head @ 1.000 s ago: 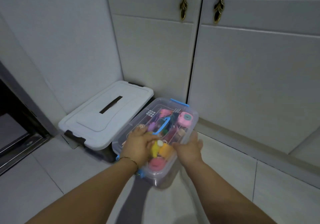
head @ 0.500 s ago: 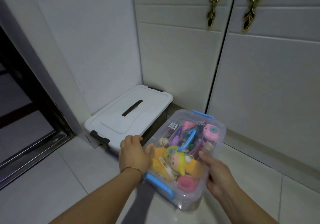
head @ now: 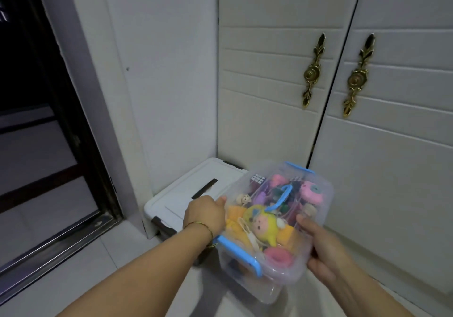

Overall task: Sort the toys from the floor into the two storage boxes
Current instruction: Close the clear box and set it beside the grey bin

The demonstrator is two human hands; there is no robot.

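A clear storage box (head: 316,265) with a blue handle and blue latches is held off the floor in front of me, its lid closed. Several colourful toys show through it, among them a yellow plush doll (head: 263,226). My left hand (head: 204,215) grips the box's left side and my right hand (head: 318,248) grips its right side. Behind it on the floor, in the corner, stands a white-lidded storage box (head: 181,199) with dark latches, also closed.
White cupboard doors (head: 367,169) with gold handles (head: 311,71) rise right behind the boxes. A white wall panel stands at the left of the corner, and a dark doorway with a metal threshold (head: 56,240) lies further left. Pale floor tiles (head: 73,280) spread below.
Both hands have raised the clear box from the floor beside the white box. My view has risen and swung, so the doorway and the cupboard handles show more.
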